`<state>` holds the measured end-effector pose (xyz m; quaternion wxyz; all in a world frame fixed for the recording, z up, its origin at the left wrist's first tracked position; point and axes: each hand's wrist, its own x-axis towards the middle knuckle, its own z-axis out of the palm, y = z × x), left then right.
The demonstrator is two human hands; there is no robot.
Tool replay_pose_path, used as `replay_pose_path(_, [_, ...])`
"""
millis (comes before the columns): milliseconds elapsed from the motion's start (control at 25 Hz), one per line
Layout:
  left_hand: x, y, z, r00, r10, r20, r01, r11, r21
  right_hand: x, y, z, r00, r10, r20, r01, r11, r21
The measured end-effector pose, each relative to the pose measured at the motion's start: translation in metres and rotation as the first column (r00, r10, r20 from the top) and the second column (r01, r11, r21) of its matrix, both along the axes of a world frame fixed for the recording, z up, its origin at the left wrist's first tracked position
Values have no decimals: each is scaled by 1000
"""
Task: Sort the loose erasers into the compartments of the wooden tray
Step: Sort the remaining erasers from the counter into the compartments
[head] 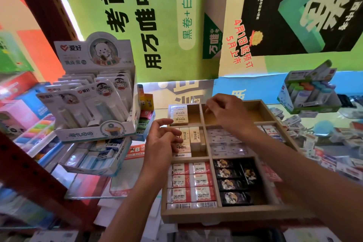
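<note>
Take the wooden tray as your landmark: it lies low and centre in your view, divided into compartments in two columns.

Your left hand hovers over the tray's left edge, at the middle-left compartment. Its fingers are loosely curled and spread, released, gripping nothing that you can see. Just under its fingertips lie the cream erasers of that compartment, some standing on edge, some lying flat.

Your right hand reaches over the tray's far-right compartment, whose bare wooden floor shows around it. The fingers are bent downward with thumb and forefinger close together; whether they pinch a small thing or nothing cannot be told.

In the tray's far-left compartment three cream erasers are stacked flat against its left wall, with bare wood to their right. The near-left compartment is packed with red-and-white 2B erasers. The near-right one holds black-wrapped erasers, and the middle-right one holds pale wrapped erasers, blurred.

Right of the tray, a heap of loose erasers in white and red wrappers is spread over the worktop. Left of the tray stands a display box of carded correction-tape packs, with an open box of blue-and-white erasers below it.
</note>
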<state>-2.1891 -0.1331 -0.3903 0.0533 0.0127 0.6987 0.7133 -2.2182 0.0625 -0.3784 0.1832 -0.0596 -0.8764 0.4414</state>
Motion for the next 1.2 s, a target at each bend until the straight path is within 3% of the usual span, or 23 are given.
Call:
replay_pose_path(240, [7, 6, 0, 999, -16, -43, 10, 992, -122, 84, 60, 10, 996, -54, -66, 50, 996, -68])
replay_pose_path(440, [1, 18, 10, 998, -21, 55, 36, 954, -296, 156, 92, -22, 986, -149, -75, 156, 983, 95])
replay_pose_path(600, [13, 57, 21, 982, -76, -175, -40, 814, -579, 195, 120, -40, 960, -187, -210, 216, 969, 124])
replay_pose_path(720, [58, 110, 22, 896, -291, -335, 20, 780, -626, 223, 148, -67, 947, -242, -211, 289, 928, 234])
replay_pose_path(800, [81, 145, 14, 761, -466, -452, 27, 718, -695, 230, 168, -88, 963, -226, -146, 264, 899, 350])
replay_pose_path(880, [96, 179, 5, 567, -673, -475, 47, 602, -797, 232, 183, -100, 978, -188, -91, 209, 879, 428])
replay_pose_path(960, [102, 201, -7, 423, -825, -376, 28, 426, -904, 232, 186, -103, 979, -178, -95, 202, 877, 436])
replay_pose_path(1040, [105, 210, -15, 420, -861, -287, 5, 319, -948, 232, 184, -102, 979, -174, -104, 202, 874, 442])
replay_pose_path(1200, [109, 211, -17, 486, -812, -322, -30, 353, -935, 233, 186, -103, 981, -180, -76, 195, 885, 424])
